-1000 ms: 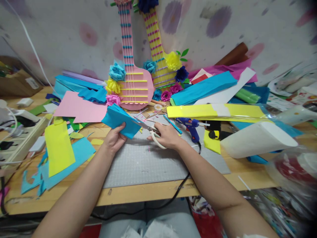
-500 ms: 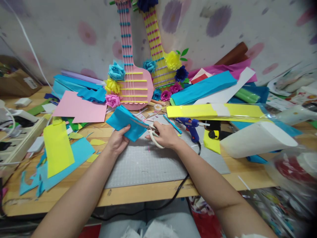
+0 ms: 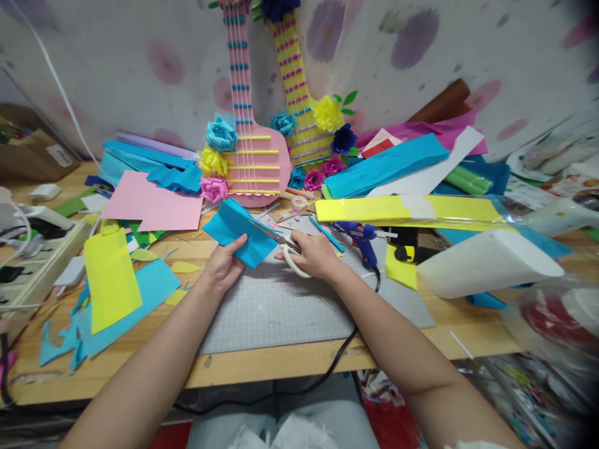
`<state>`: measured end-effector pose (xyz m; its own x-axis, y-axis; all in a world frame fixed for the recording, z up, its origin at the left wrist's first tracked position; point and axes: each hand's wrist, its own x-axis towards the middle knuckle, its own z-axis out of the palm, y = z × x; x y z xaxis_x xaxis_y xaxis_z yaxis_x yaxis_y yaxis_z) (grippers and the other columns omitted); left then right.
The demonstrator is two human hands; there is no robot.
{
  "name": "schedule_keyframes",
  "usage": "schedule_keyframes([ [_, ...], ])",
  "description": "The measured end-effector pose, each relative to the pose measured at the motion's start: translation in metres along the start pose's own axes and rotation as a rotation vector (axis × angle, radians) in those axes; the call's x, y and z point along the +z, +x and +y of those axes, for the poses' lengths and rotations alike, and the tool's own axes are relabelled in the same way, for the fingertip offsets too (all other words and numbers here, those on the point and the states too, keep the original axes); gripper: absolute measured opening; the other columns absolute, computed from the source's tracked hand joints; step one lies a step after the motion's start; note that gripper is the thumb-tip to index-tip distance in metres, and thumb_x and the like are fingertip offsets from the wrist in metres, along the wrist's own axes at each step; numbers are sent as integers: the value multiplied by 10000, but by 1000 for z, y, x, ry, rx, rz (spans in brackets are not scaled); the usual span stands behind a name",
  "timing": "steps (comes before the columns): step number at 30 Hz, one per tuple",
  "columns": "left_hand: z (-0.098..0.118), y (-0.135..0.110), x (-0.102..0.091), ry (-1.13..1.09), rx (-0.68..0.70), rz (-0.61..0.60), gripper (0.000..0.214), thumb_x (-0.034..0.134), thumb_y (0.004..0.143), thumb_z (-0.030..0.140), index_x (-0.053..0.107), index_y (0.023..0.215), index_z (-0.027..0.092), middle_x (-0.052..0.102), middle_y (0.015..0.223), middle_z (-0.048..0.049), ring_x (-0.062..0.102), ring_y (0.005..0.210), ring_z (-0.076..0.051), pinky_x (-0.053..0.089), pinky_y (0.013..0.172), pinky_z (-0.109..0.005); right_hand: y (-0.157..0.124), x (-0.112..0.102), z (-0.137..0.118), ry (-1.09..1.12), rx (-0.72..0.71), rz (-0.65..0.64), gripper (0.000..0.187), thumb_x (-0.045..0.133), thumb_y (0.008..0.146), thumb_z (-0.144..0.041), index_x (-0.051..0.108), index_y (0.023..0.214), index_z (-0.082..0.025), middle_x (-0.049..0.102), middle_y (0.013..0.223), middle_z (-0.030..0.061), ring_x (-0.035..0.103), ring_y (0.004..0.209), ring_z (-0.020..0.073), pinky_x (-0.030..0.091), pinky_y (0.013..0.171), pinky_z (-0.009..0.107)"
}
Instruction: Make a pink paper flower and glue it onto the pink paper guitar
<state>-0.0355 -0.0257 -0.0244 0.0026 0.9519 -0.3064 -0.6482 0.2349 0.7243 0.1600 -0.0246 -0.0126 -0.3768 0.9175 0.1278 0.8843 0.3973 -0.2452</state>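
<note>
Between thumb and fingers, my left hand (image 3: 226,264) pinches a folded piece of blue crepe paper (image 3: 231,226), held above the grey cutting mat (image 3: 281,312). My right hand (image 3: 312,255) grips a pair of scissors (image 3: 296,262) with white handles. The blades point left and lie at the paper's right part; whether they are closed there I cannot tell exactly. A blue glue gun (image 3: 359,237) rests just right of my right hand, its black cord running down over the table edge.
A pink paper guitar (image 3: 262,156) and a yellow one (image 3: 304,125) lean on the wall behind, decorated with paper flowers. Yellow paper (image 3: 112,280) and blue scraps lie at left, near a power strip (image 3: 42,280). A white roll (image 3: 486,265) and a wrapped yellow pack (image 3: 365,211) lie at right.
Both hands stay almost in place. The scissor blades look closer together on the blue paper than before. The whole view has shifted very slightly.
</note>
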Motion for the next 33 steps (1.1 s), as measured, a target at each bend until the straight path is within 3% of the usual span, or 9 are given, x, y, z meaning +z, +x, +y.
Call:
schedule_keyframes([
  [10, 2, -3, 2, 22, 7, -4, 373, 696, 649, 89, 630, 1012, 141, 705, 1001, -79, 644, 971, -227, 477, 944, -384, 1, -2, 1, 35, 15, -55, 464, 428, 803, -632, 546, 843, -185, 631, 789, 60, 546, 686, 167, 230, 572, 244],
  [22, -5, -11, 7, 119, 27, 50, 364, 758, 571, 118, 661, 920, 159, 723, 908, -49, 673, 826, -214, 546, 800, -352, -3, -8, 0, 265, 12, -214, 375, 400, 832, -558, 487, 860, -194, 595, 781, 31, 520, 680, 156, 297, 563, 225],
  [33, -6, -11, 7, 67, -2, 16, 329, 733, 601, 103, 664, 917, 164, 723, 921, -45, 675, 841, -206, 529, 858, -367, -7, -16, 2, 254, -13, -309, 270, 447, 820, -442, 455, 944, -202, 608, 883, 51, 548, 720, 176, 321, 578, 229],
])
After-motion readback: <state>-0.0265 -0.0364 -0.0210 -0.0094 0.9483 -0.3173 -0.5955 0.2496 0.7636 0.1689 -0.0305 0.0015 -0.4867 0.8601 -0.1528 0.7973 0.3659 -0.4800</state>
